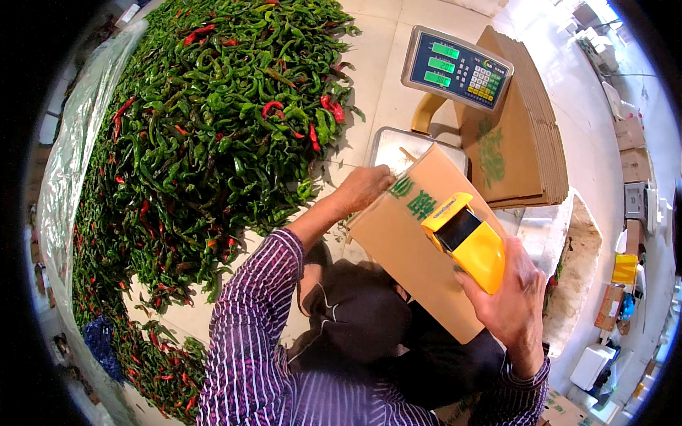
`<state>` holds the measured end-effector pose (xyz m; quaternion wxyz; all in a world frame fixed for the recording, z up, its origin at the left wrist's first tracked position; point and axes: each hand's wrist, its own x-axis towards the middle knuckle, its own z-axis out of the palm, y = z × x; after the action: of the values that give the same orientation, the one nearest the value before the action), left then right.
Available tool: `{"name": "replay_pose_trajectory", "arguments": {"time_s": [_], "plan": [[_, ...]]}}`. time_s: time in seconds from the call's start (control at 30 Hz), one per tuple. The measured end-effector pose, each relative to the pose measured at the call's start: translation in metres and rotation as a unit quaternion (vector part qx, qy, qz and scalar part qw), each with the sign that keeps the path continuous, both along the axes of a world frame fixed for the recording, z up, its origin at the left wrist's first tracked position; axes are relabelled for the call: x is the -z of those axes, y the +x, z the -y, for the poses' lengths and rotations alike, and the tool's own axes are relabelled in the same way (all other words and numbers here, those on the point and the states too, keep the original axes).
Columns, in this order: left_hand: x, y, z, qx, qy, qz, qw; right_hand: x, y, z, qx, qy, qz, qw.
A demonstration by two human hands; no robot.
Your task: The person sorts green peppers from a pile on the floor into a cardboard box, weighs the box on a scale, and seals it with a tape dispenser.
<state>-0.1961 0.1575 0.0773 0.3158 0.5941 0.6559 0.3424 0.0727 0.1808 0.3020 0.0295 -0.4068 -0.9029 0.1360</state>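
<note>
A tan cardboard box (401,245) with green printing lies tilted across my lap, its far end close to the scale's metal pan. My left hand (366,190) grips the box's far left edge, with the fingers curled and partly hidden. In my right hand (510,302) is a yellow tape dispenser (474,245) with a dark opening, held over the box's upper face. My right fingers wrap around its near end. I cannot tell whether the dispenser touches the cardboard.
A large heap of green and red chili peppers (213,121) covers the floor at left, beside clear plastic sheeting (60,192). Beyond the box stands a digital scale (458,69) with a metal pan (398,145). Flattened cardboard boxes (526,135) lean behind it. A white foam container (579,277) sits at right.
</note>
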Motion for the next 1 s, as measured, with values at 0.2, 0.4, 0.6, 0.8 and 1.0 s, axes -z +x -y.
{"name": "replay_pose_trajectory", "arguments": {"time_s": [0.2,0.4,0.6,0.8,1.0], "plan": [[0.022,0.004,-0.006,-0.017,-0.012,0.045,0.999,0.002,0.002,0.000,-0.005,0.009,-0.004,1.000],[0.063,-0.005,-0.011,0.007,-0.012,-0.024,1.000,0.003,0.003,0.002,0.016,0.003,-0.006,1.000],[0.025,0.025,-0.060,-0.062,0.017,0.415,0.907,0.003,0.000,0.004,0.021,0.020,0.004,1.000],[0.084,0.017,-0.058,0.029,-0.046,0.037,0.998,0.005,0.008,0.000,0.032,0.015,0.011,0.999],[-0.087,0.023,-0.051,-0.025,0.103,0.152,0.983,0.001,0.000,-0.001,0.020,0.005,-0.003,1.000]]}}
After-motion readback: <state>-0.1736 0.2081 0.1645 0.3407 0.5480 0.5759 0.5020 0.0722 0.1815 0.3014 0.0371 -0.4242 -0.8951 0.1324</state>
